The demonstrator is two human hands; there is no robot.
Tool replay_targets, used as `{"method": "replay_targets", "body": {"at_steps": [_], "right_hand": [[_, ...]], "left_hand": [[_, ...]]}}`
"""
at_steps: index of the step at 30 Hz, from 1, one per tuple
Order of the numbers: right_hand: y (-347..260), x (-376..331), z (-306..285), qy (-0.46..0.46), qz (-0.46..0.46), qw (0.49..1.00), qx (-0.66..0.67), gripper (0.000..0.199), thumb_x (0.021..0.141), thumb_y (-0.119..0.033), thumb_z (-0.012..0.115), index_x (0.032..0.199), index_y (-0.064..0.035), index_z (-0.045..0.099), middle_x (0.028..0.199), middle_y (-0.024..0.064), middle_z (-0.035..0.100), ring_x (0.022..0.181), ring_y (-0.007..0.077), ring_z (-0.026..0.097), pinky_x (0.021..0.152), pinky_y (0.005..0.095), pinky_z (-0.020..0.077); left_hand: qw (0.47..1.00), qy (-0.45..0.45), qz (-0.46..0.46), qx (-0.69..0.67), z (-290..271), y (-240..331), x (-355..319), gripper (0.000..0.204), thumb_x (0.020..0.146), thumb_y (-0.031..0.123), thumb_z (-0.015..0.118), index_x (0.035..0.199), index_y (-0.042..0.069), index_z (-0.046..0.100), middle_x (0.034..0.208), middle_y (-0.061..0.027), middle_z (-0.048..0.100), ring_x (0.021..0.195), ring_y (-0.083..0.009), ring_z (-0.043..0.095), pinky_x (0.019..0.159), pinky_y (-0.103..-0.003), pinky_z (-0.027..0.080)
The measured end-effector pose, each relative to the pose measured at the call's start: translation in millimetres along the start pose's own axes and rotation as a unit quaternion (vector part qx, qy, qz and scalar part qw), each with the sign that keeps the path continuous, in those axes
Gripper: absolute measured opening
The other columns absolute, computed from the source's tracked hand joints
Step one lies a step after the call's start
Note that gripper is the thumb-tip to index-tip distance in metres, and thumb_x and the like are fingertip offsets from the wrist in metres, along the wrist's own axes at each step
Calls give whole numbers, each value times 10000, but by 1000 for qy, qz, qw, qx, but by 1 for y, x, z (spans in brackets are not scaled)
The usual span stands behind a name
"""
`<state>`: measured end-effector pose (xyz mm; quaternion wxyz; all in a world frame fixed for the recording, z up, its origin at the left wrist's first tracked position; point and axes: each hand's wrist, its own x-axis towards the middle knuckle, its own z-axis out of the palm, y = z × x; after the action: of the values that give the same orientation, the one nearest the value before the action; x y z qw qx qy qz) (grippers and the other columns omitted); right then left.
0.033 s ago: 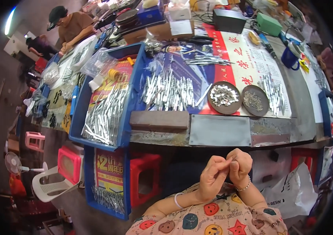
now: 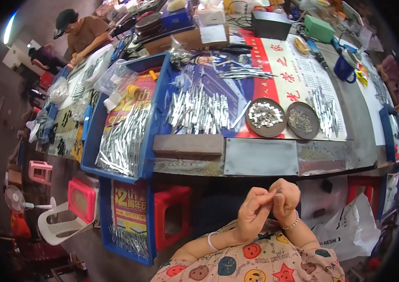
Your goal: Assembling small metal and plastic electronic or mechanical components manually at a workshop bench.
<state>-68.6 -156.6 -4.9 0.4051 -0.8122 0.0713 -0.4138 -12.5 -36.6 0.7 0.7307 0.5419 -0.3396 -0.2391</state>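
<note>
My left hand point(image 2: 253, 212) and my right hand point(image 2: 286, 199) meet in front of my chest, just off the near edge of the workbench. Both are closed in a pinch, fingertips touching. Whatever sits between them is too small to make out. Ahead on the bench lie a dish of shiny silver pieces point(image 2: 264, 115) and a dish of small dull metal parts point(image 2: 302, 121). Thin silver metal strips point(image 2: 198, 112) are spread to the left of the dishes, and another pile of strips point(image 2: 326, 113) lies to their right.
A blue tray point(image 2: 161, 101) of strips stands on the bench's left, with a lower blue tray point(image 2: 151, 221) beneath. A brown block point(image 2: 188, 145) and a grey plate point(image 2: 261, 156) line the near edge. Red stools point(image 2: 173, 218) stand below. A person point(image 2: 86, 37) sits far left.
</note>
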Motion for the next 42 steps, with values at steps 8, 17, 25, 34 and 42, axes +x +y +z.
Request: {"method": "replay_targets", "body": {"at_steps": [8, 17, 25, 34, 42], "right_hand": [[-3, 19, -8, -13, 140, 990, 29, 62, 773, -15, 585, 738, -20, 533, 603, 65, 485, 513, 158, 488, 474, 290, 394], [-12, 18, -4, 120, 256, 946, 157, 612, 659, -59, 782, 1139, -68, 402, 958, 40, 445, 588, 52, 391, 492, 185, 337], [-19, 11, 3, 50, 150, 983, 96, 619, 656, -13, 764, 1163, -51, 412, 916, 38, 454, 637, 76, 433, 523, 214, 390], [-24, 10, 19, -13, 100, 989, 106, 601, 701, -114, 783, 1187, -61, 435, 902, 69, 503, 670, 116, 474, 563, 231, 418], [-25, 11, 16, -68, 88, 990, 82, 115, 748, -21, 675, 810, -9, 579, 712, 96, 576, 549, 197, 570, 493, 276, 447]], "left_hand": [[997, 5, -47, -60, -9, 0, -3, 244, 888, -92, 497, 1097, 6, 578, 1039, -64, 487, 801, -85, 506, 670, -189, 425], [973, 21, -118, -196, -6, 5, -8, 136, 925, -38, 501, 1052, 8, 509, 1053, -34, 464, 693, -26, 490, 532, -174, 422], [979, 54, -66, -185, -18, 6, -12, 182, 892, -85, 520, 1034, 28, 505, 1042, -77, 480, 766, -74, 497, 649, -195, 433], [984, 74, -32, -158, -26, -1, -5, 194, 911, -44, 520, 1084, 40, 498, 1046, -96, 481, 663, -80, 474, 554, -213, 415], [989, 55, -25, -134, -22, 0, -12, 245, 908, -86, 485, 1129, 20, 469, 1086, -85, 461, 936, -108, 492, 832, -225, 424]]}}
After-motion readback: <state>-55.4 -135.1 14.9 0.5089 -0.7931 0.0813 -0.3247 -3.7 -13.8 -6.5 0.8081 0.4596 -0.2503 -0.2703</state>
